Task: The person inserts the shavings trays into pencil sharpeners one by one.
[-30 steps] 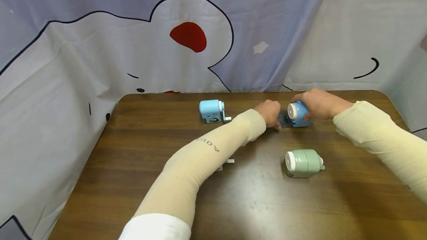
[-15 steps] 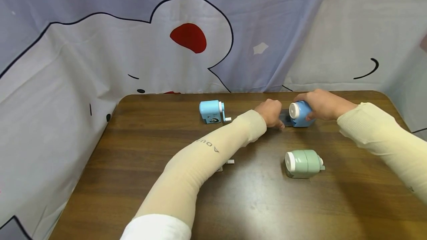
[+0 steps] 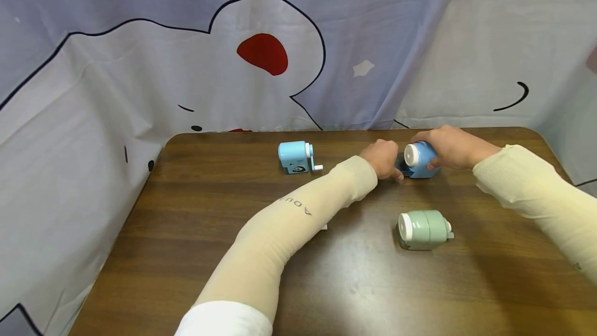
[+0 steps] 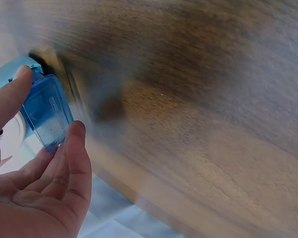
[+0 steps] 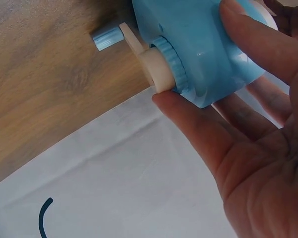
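Note:
A blue hand-crank pencil sharpener (image 3: 423, 162) stands near the table's far edge, its round white end toward the left. My right hand (image 3: 453, 147) grips its body from above and behind; in the right wrist view its crank (image 5: 156, 72) shows beyond the forefinger. From the left, my left hand (image 3: 382, 158) pinches a see-through blue shavings drawer (image 4: 47, 111) between thumb and fingertips. The drawer's inner end meets the sharpener's body, and part of it sticks out. Some shavings or dust show inside the drawer.
A light blue crank sharpener (image 3: 294, 157) stands at the back, left of my hands. Nearer on the right is a green sharpener (image 3: 426, 229). A small white tip (image 3: 324, 227) peeks out from behind my left forearm. A printed curtain (image 3: 186, 77) hangs behind the wooden table (image 3: 186, 211).
My left hand has moved right with the drawer, and less of the drawer sticks out. The sharpener and my right hand shifted slightly right, then stayed put.

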Tool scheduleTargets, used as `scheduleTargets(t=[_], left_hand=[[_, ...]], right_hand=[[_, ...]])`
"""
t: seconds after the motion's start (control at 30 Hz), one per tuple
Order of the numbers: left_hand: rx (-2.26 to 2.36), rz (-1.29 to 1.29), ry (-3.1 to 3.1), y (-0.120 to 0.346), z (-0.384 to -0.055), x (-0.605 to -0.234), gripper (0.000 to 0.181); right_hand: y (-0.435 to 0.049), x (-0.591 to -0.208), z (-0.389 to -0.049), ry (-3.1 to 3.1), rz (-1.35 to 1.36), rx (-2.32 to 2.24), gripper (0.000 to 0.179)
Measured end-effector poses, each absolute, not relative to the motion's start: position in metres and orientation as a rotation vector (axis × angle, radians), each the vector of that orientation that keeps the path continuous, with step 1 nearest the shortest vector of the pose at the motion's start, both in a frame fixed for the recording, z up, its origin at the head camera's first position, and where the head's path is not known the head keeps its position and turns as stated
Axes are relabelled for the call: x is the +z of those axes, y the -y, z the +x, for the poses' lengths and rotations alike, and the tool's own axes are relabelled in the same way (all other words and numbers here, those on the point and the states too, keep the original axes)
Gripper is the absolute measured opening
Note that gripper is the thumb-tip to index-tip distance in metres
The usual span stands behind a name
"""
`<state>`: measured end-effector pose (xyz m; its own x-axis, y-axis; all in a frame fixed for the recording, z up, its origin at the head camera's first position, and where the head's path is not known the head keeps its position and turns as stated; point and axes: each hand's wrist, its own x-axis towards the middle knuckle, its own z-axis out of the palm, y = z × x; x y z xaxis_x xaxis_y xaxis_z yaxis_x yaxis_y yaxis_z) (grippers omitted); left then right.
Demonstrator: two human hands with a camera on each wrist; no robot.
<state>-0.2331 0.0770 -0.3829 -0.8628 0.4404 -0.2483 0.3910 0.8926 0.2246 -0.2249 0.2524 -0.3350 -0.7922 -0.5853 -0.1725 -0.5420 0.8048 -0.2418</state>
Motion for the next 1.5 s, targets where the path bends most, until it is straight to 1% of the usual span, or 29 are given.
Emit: scheduleTargets(t=[0.33, 1.0, 1.5], left_hand=[[0.304, 0.61, -2.776, -0.085, -0.234, -0.388, 0.043], [0.402, 0.49, -2.787, -0.094, -0.236, -0.396, 0.053], [0.4, 0.51, -2.809, -0.097, -0.234, -0.394, 0.062]], right_hand=[[-0.254, -0.335, -0.226, -2.756, -0.879, -0.25, 0.066], [-0.247, -0.334, -0.226, -2.75, -0.897, -0.275, 0.064], [-0.247, -0.333, -0.225, -2.759, -0.9, -0.246, 0.064]])
